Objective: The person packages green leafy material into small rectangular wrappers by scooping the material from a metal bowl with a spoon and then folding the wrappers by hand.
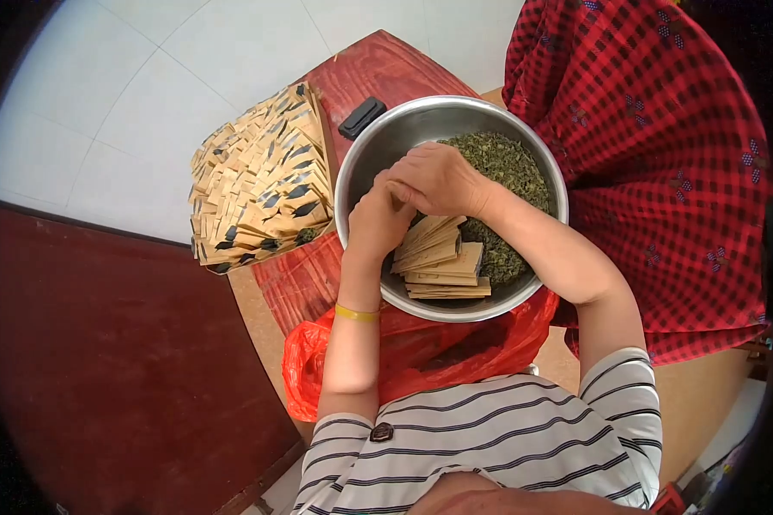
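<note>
My left hand (pixel 379 222), its wrist circled by a yellow band (pixel 357 314), is over the left part of a round stainless steel basin (pixel 557 187). My right hand (pixel 437 180) meets it there, the fingers of both curled together. Whatever may be between the fingers is hidden by the hands. Just below them, a stack of flat brown paper packets (pixel 444 262) lies fanned inside the basin. Dark green dried leaves, like loose tea (pixel 499 167), fill the basin's right side, partly behind my right forearm.
A box heaped with brown paper packets with dark windows (pixel 257 180) stands left of the basin on a red wood-grain table (pixel 393 64). A black object (pixel 362 118) lies nearby. A red plastic bag (pixel 425 354) is in front. Red checked cloth (pixel 657 180) hangs at right.
</note>
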`<move>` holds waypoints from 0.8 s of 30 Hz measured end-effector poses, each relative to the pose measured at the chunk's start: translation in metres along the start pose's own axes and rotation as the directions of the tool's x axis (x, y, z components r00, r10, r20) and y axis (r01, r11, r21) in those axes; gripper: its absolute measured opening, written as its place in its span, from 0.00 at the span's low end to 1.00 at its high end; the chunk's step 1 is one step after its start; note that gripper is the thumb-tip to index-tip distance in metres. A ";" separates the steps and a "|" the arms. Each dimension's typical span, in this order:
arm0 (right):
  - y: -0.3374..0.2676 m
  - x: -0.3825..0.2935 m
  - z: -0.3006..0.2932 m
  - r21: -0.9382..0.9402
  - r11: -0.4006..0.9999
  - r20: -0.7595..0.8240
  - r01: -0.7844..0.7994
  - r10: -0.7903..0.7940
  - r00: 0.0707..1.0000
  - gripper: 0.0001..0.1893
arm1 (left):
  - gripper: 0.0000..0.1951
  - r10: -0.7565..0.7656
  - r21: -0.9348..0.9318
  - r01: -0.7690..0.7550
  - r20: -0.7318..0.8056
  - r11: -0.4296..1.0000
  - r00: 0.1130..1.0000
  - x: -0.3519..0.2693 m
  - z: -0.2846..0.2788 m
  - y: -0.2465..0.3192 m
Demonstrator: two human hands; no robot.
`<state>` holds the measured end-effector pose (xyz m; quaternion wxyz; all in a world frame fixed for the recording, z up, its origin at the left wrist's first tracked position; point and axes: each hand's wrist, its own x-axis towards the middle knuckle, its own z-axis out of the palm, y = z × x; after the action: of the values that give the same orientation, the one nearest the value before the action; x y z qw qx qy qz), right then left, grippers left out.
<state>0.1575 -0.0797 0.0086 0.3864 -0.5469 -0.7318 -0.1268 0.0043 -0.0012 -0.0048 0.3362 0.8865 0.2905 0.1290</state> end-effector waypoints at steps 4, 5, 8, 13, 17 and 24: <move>0.004 0.007 -0.014 -0.039 0.998 -0.066 0.039 -0.041 0.997 0.05 | 0.30 -0.031 0.034 0.033 -0.076 0.999 0.997 -0.001 0.000 0.005; 0.005 0.007 -0.018 -0.051 0.999 -0.102 -0.012 0.007 0.995 0.05 | 0.30 -0.055 0.008 0.056 -0.061 0.998 0.997 -0.001 -0.001 0.007; 0.005 0.004 -0.018 -0.057 0.998 -0.126 -0.013 0.006 0.992 0.05 | 0.29 -0.042 -0.007 0.042 -0.058 0.999 0.997 0.002 -0.001 0.005; -0.002 0.008 -0.011 -0.036 0.997 -0.082 0.073 -0.076 0.994 0.04 | 0.28 0.033 -0.036 -0.036 -0.084 0.999 0.996 -0.001 -0.003 0.003; 0.020 0.001 -0.018 -0.045 0.965 -0.266 -0.260 0.239 0.934 0.06 | 0.27 -0.028 -0.043 0.022 -0.137 0.999 0.990 -0.003 -0.004 0.012; 0.035 -0.009 -0.016 -0.144 0.792 0.266 -0.593 0.608 0.748 0.12 | 0.27 0.069 -0.186 -0.151 -0.388 0.971 0.919 0.001 -0.006 0.011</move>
<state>0.1970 -0.0828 0.0042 0.2777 -0.7750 -0.5633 0.0700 0.0070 -0.0044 0.0066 0.3587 0.8189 0.2838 0.3466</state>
